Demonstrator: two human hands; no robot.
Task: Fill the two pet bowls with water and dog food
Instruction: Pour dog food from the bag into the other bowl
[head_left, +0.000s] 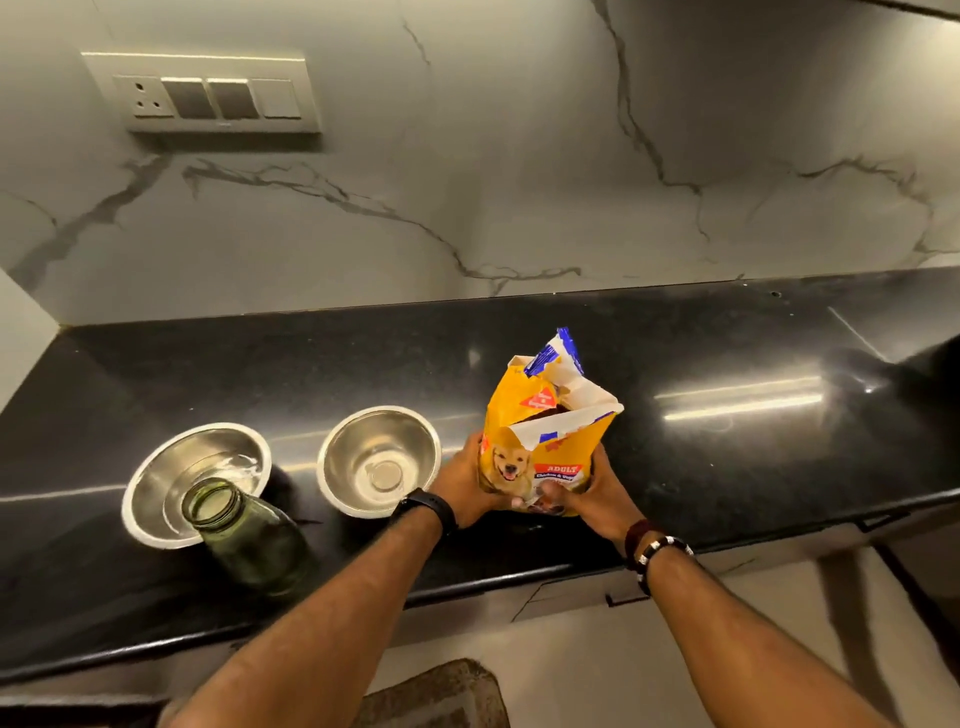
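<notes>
Open dog food bag (540, 447), upright on the black counter (727, 467) just right of the empty bowl (380, 462); left hand (467, 488) and right hand (592, 493) clasp its lower sides. Soft, crinkly, probably light: best held low. Water-filled bowl (197, 483) and green jar (244, 535) stand further left.

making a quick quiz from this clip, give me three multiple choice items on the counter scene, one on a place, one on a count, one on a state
1. Where does the green glass jar stand?
A. in front of the left bowl
B. behind the food bag
C. inside the right bowl

2. How many steel bowls are on the counter?
A. one
B. two
C. three

3. What state is the dog food bag in?
A. sealed, lying flat
B. torn open, upright
C. tipped over a bowl

Answers:
1. A, the jar overlaps the near rim of the left bowl.
2. B, the left bowl and the right bowl.
3. B, the torn top gapes while the left hand and right hand hold it upright.
</notes>
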